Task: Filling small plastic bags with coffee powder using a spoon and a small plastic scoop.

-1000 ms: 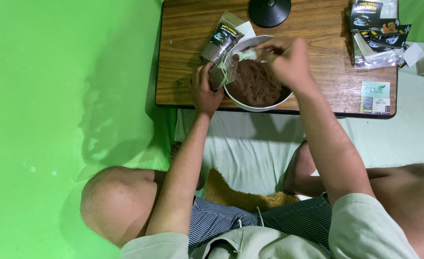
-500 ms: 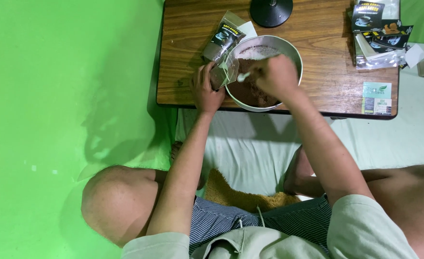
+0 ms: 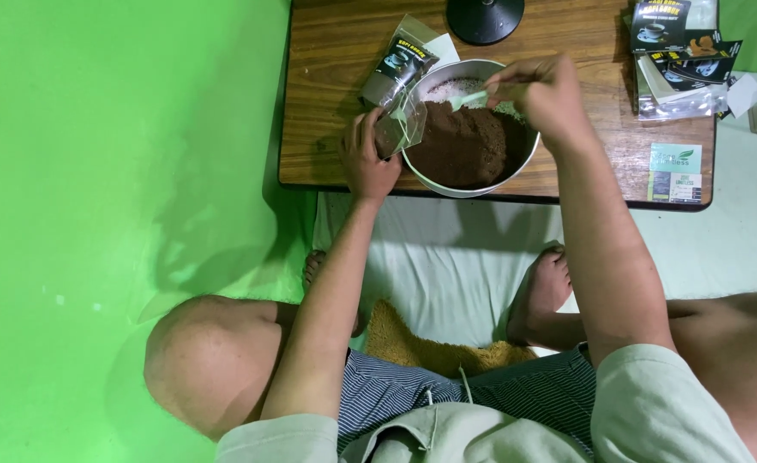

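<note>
Fingers of the right hand (image 3: pixel 546 94) pinch a pale green plastic scoop (image 3: pixel 473 99) over the round metal bowl of brown powder (image 3: pixel 468 146), upper centre. Left hand (image 3: pixel 368 159) grips a clear open pouch (image 3: pixel 396 129) at the rim; if it tilts, powder could spill onto the wooden table (image 3: pixel 327 103).

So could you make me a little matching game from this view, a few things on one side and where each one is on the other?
Things:
1. small clear pouch
2. pale green scoop
3. brown powder
4. black round base

Places:
A. far edge of the wooden table
B. in the right hand
C. in the left hand, at the bowl's rim
D. inside the metal bowl

Pairs: 1-C, 2-B, 3-D, 4-A
</note>
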